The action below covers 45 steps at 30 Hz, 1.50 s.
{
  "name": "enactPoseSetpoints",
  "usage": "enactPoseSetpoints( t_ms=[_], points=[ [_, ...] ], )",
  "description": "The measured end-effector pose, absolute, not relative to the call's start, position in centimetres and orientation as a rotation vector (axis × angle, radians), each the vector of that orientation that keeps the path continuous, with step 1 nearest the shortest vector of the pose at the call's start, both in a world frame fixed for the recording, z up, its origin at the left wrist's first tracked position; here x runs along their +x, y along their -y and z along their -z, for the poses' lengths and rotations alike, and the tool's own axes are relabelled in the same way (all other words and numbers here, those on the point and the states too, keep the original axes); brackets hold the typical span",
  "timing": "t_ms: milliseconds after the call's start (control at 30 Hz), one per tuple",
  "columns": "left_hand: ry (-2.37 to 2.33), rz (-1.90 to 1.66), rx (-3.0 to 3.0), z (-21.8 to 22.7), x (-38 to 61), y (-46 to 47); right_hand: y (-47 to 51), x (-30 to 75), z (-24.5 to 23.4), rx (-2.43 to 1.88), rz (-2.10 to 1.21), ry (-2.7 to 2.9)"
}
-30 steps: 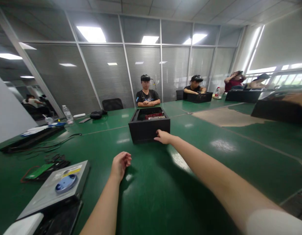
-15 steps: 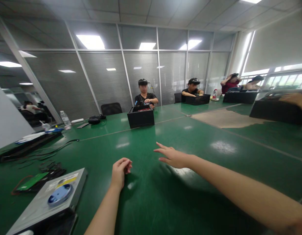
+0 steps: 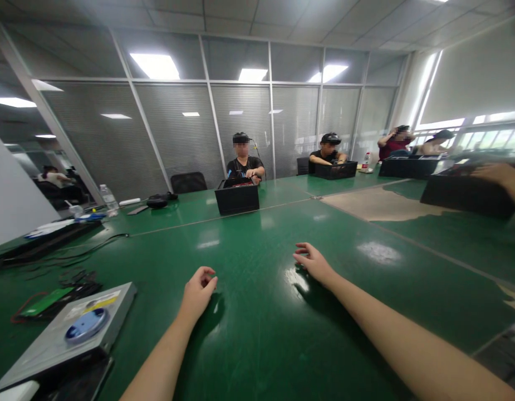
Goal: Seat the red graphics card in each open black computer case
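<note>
My left hand hovers low over the green table, its fingers loosely curled with a gap to the thumb. Nothing shows in it. To the right, my right hand is also just above the tabletop, palm down, with bent fingers apart and nothing held. Whether either hand touches the table, I cannot tell. Left of my left hand lies a silver optical drive, and a round blue disc-shaped thing rests on it. Behind the drive is a green circuit board beside dark parts.
A black box stands across the table before a seated person. More black boxes are at the right, with other people's hands at them. Cables and a water bottle lie toward the left. Bare brown patch at right.
My hands have moved apart: the right one went rightward and its stretched fingers bent. My left hand shifted slightly left, and its thumb now stands away from the fingers. The view turned slightly.
</note>
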<state>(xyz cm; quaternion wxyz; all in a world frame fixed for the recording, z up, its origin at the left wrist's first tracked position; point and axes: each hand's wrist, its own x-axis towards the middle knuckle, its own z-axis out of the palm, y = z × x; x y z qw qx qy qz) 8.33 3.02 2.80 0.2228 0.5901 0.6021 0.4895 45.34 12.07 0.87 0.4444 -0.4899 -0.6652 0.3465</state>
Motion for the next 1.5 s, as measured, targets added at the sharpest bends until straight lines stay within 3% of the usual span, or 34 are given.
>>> enactPoseSetpoints(
  t_ms=[1500],
  points=[
    [-1.825,-1.242,1.748,-2.5,8.0,-3.0,-10.7,45.1,-2.3,-1.070,-1.071,1.767]
  ],
)
